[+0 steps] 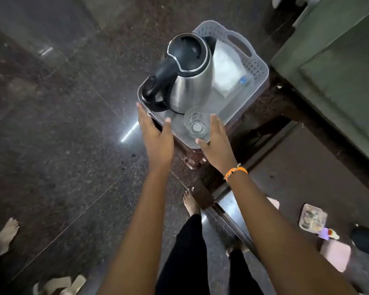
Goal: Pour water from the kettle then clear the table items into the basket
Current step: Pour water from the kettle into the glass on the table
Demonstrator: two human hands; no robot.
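The basket sits on a small brown tabletop, with its long axis running away from me toward the upper right. Its near short edge faces my hands; the far edge carries a handle slot.

The kettle stands upright inside the basket, on the left half, with its black handle pointing toward my left side. A white folded packet lies in the far right part of the basket, just beside the kettle. The glass stands upright in the near end of the basket, close to the kettle base. I cannot tell whether it holds water.

My left hand is at the near left corner of the basket. Its fingers are straight and spread, and they hold nothing; whether they touch the rim cannot be determined.

My right hand is at the near right edge, just beside the glass. Its fingers are also straight and hold nothing.

Judgement: all visible task items already lie in the basket, so clearing appears complete or nearly so. The glass lies between my two hands, nearer the right. The basket's near edge spans both palms, so a two-handed lift would suit.
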